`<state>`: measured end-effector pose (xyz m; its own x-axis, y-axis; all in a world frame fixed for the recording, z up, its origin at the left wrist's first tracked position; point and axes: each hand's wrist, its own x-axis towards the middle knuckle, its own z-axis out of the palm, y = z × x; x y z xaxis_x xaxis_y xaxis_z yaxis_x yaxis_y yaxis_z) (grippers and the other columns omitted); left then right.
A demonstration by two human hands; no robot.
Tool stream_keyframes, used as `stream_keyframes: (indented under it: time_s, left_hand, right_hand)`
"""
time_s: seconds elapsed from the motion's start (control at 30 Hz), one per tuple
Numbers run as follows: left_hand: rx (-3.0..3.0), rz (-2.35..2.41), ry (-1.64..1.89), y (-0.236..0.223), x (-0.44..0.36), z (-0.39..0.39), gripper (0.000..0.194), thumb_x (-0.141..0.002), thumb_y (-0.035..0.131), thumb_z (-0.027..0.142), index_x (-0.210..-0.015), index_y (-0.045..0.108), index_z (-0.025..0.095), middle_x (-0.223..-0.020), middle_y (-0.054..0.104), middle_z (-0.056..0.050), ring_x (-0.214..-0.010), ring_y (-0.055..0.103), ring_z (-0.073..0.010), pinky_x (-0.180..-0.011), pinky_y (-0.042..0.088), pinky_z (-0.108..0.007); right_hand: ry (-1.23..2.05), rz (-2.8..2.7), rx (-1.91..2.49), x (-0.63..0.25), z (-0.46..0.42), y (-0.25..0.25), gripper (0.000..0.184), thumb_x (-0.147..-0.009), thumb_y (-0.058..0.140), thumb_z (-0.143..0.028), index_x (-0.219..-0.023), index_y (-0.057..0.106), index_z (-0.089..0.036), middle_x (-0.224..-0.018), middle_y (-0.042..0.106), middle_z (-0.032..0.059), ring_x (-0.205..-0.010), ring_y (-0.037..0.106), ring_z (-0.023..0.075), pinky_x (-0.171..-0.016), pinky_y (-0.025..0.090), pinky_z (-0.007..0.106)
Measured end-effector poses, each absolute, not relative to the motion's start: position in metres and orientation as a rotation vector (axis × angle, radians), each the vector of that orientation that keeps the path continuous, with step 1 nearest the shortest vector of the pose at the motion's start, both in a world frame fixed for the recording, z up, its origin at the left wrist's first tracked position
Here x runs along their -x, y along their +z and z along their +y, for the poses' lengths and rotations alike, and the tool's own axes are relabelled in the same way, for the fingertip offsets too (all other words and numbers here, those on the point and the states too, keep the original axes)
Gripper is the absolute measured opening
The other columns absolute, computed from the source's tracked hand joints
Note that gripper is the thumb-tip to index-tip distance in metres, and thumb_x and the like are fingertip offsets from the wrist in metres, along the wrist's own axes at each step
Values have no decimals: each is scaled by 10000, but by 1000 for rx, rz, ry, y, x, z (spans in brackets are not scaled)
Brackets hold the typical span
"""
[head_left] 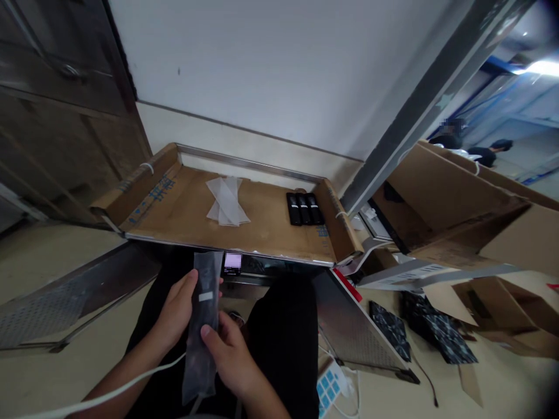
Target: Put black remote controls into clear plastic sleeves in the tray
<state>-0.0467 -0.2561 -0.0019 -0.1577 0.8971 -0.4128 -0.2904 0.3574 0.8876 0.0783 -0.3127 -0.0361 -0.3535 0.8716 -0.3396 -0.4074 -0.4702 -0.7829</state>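
A long frosted plastic sleeve [201, 343] with a dark item inside and a white label is held upright in front of my lap. My left hand [178, 308] grips its left edge, with fingers behind it. From the right, my right hand [229, 352] pinches the lower middle, thumb on the front face. Beyond them on the cardboard-lined tray [174, 215] lie several crossed translucent sleeves [227, 201]. Near the tray's right end, three black items [304, 208] with white labels sit side by side.
A phone with a lit screen [233, 263] rests under the tray's front edge. To the right stand a large cardboard box [458, 203] and a grey post [406, 99]. A power strip [328, 389] and dark patterned bags [437, 326] lie on the floor. Other people [449, 137] are far right.
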Motion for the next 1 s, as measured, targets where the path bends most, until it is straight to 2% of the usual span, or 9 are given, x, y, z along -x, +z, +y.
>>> stream_keyframes:
  time_s: [0.13, 0.23, 0.33, 0.43, 0.53, 0.67, 0.77, 0.87, 1.0]
  left_hand:
    - [-831, 1541, 1189, -7, 46, -255, 599, -850, 552, 741, -874, 707, 164, -837, 736, -105, -764, 683, -260, -609, 542, -313]
    - [-1049, 1621, 1202, -8, 44, -255, 525, -902, 512, 683, -828, 679, 190, -782, 701, -64, -760, 641, -234, -644, 503, -288]
    - [-1233, 1647, 1213, -6, 46, -254, 427, -938, 500, 564, -753, 646, 207, -700, 644, -27, -683, 586, -198, -636, 458, -268]
    - [-1381, 1682, 1210, -3, 51, -254, 359, -931, 518, 476, -708, 620, 214, -632, 593, -2, -595, 527, -170, -600, 411, -259]
    - [-1354, 1664, 1221, -6, 55, -253, 339, -912, 552, 486, -742, 656, 212, -683, 633, -10, -644, 561, -180, -631, 432, -259]
    - [-979, 1504, 1188, -12, 56, -251, 445, -838, 634, 613, -856, 736, 180, -851, 733, -74, -818, 661, -253, -690, 520, -300]
    - [-822, 1327, 998, -10, 52, -253, 475, -777, 732, 610, -889, 763, 150, -828, 748, -105, -713, 676, -247, -610, 534, -308]
    - [-774, 1312, 996, 0, 52, -253, 454, -745, 796, 559, -913, 774, 138, -839, 758, -118, -699, 690, -236, -582, 535, -286]
    - [-754, 1319, 1091, 26, 70, -224, 488, -743, 801, 549, -1015, 763, 146, -876, 764, -117, -685, 699, -238, -566, 544, -296]
  right_hand:
    - [1879, -885, 958, -78, -317, -35, 554, -823, 755, -606, -1205, 665, -215, -1041, 706, 28, -968, 642, 185, -883, 496, 303]
    - [1839, -987, 981, -77, -317, -33, 565, -875, 702, -593, -1310, 633, -239, -1168, 687, 41, -1106, 607, 207, -985, 460, 318]
    - [1824, -1004, 999, -79, -316, -33, 551, -888, 689, -582, -1317, 631, -241, -1169, 683, 42, -1133, 598, 215, -1013, 447, 325]
    - [1869, -915, 980, -80, -315, -35, 557, -840, 740, -587, -1269, 646, -243, -1124, 691, 31, -1099, 615, 209, -997, 457, 323]
    - [1891, -845, 974, -80, -315, -37, 580, -797, 777, -601, -1235, 656, -241, -1109, 701, 28, -1048, 631, 199, -960, 477, 318]
    - [1890, -825, 1029, -81, -313, -34, 633, -757, 787, -653, -1199, 669, -216, -991, 710, 23, -862, 640, 166, -817, 510, 294]
    - [1895, -835, 1045, -83, -310, -30, 645, -703, 833, -647, -1136, 692, -189, -910, 704, 11, -766, 619, 132, -741, 495, 257]
    - [1918, -852, 1047, -85, -308, -28, 612, -620, 904, -596, -1000, 712, -155, -810, 692, -4, -692, 601, 103, -684, 480, 223]
    - [2041, -855, 1070, -85, -308, -25, 613, -605, 877, -650, -874, 680, -136, -682, 666, 1, -481, 538, 89, -465, 431, 213]
